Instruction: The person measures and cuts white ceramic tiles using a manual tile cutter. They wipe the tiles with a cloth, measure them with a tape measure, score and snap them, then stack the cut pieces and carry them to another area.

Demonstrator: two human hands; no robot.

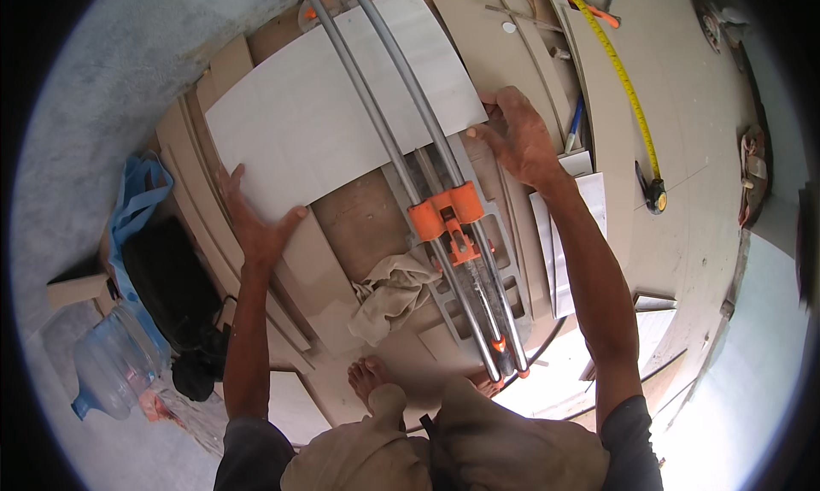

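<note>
In the head view, a large pale grey rectangular ceramic tile (342, 106) lay across the upper middle of the frame, slid under the two long steel guide rails (401, 132) of a manual tile cutter with a grey metal base (478, 269). The cutter ran diagonally from the top centre down to the lower middle, and its orange scoring carriage (446, 213) sat on the rails just below the tile's near edge.

The left hand (256, 222), at centre left, was spread flat with fingers open, pressing against the tile's lower left corner; it gripped nothing. The right hand (517, 136), right of centre, rested with fingers loosely extended on the tile's right edge, beside the rails, touching rather than clasping it.

A crumpled beige rag (389, 290) lay just left of the cutter base, near a bare foot (369, 378) at the lower middle.

The work surface was a floor of large beige tiles (683, 106), dusty and sunlit at the lower right. Narrow cut tile strips (568, 235) lay stacked just right of the cutter, under the right forearm. A yellow measuring tape (628, 89) stretched down the upper right, ending at its case. A blue pencil (574, 123) lay near the right hand. At the left, over rough grey concrete (128, 64), sat a blue bag (141, 196), a black bundle (171, 286) and a clear plastic water jug (115, 363).
</note>
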